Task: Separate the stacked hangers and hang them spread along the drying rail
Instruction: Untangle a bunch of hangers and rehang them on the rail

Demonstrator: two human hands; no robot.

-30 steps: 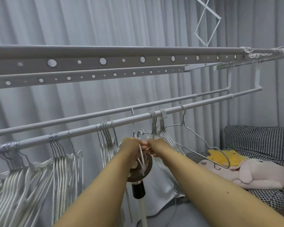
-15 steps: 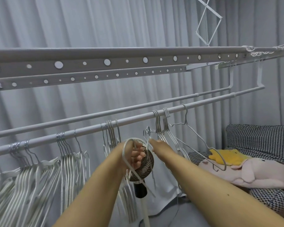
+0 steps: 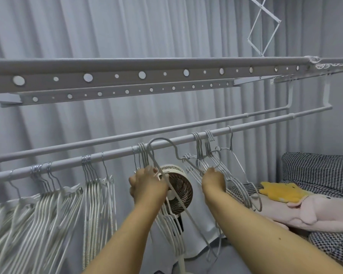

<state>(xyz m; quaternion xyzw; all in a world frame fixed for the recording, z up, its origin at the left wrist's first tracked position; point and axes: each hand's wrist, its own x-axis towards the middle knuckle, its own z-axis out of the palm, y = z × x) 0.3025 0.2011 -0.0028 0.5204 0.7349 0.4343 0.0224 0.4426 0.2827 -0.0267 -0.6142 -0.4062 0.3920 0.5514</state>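
Note:
A long grey drying rail (image 3: 265, 122) slopes up to the right, with a second rail behind it. Clusters of grey wire hangers (image 3: 99, 186) hang along it. My left hand (image 3: 147, 183) grips one loose hanger (image 3: 162, 142), whose hook sits level with the rail beside a bunch of hooks. My right hand (image 3: 214, 179) holds the shoulders of a stacked bunch of hangers (image 3: 204, 153) hanging further right. A single hanger (image 3: 231, 144) hangs alone just right of that bunch.
Two perforated bars (image 3: 166, 74) cross overhead. A round fan (image 3: 179, 187) on a stand sits behind my hands. Grey curtains fill the back. At the right lie checkered cushions (image 3: 321, 169) with a pink and yellow plush toy (image 3: 305, 206).
My left hand drew one hanger out of the bunch, moved left and lifted its hook up to the rail. My right hand stayed on the right-hand bunch.

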